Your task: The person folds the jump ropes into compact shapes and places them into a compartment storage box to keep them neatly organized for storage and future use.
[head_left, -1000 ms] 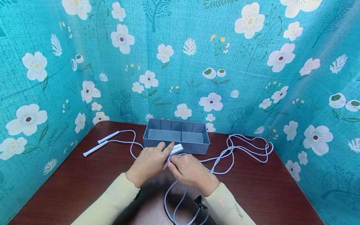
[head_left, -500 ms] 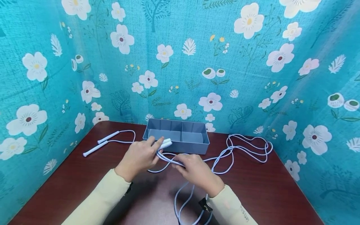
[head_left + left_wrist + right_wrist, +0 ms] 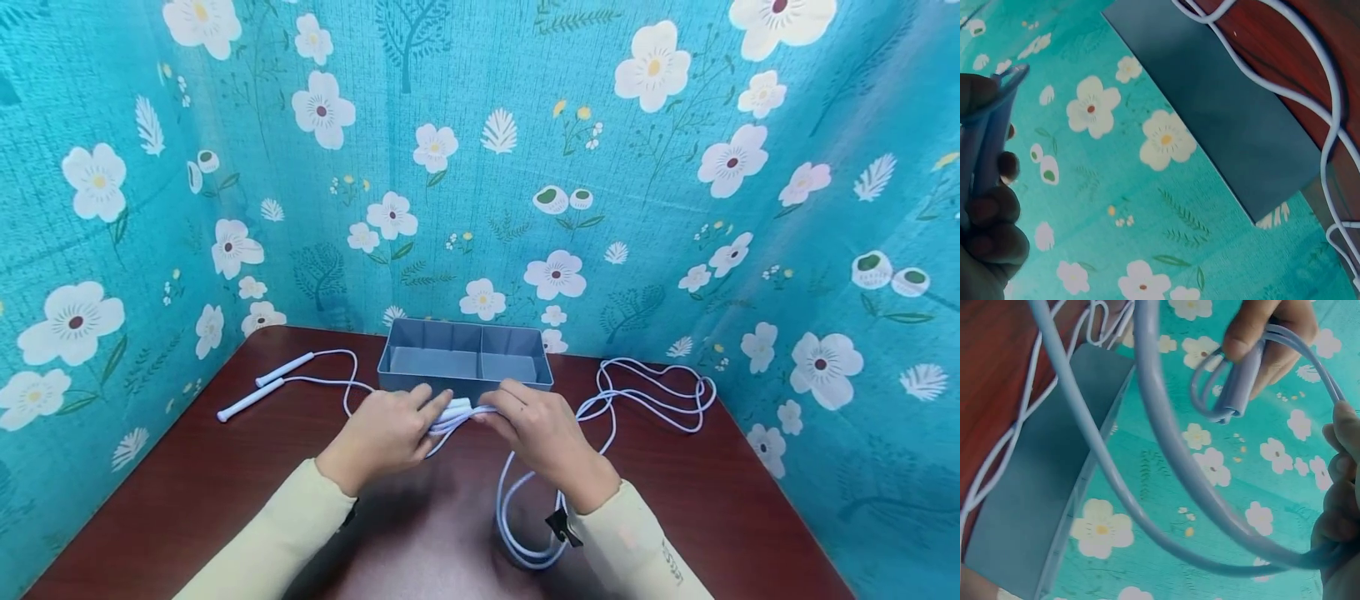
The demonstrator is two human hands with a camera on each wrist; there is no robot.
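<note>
White jump rope [image 3: 1155,394] is held above the middle of the dark red surface [image 3: 442,517]: your left grip [image 3: 386,429] curls round its handles [image 3: 1241,384], your right grip [image 3: 536,425] holds its cord [image 3: 1094,440]. A grey divided box [image 3: 435,362] stands near the far edge; another rope's handles [image 3: 252,398] lie by the far left corner.

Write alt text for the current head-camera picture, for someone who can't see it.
A person's left grip holds white rope handles while the right grip holds looped cord, before a gray two-compartment tray. Two more handles and loose cord lie on the dark red table; flowered teal cloth hangs behind.
</note>
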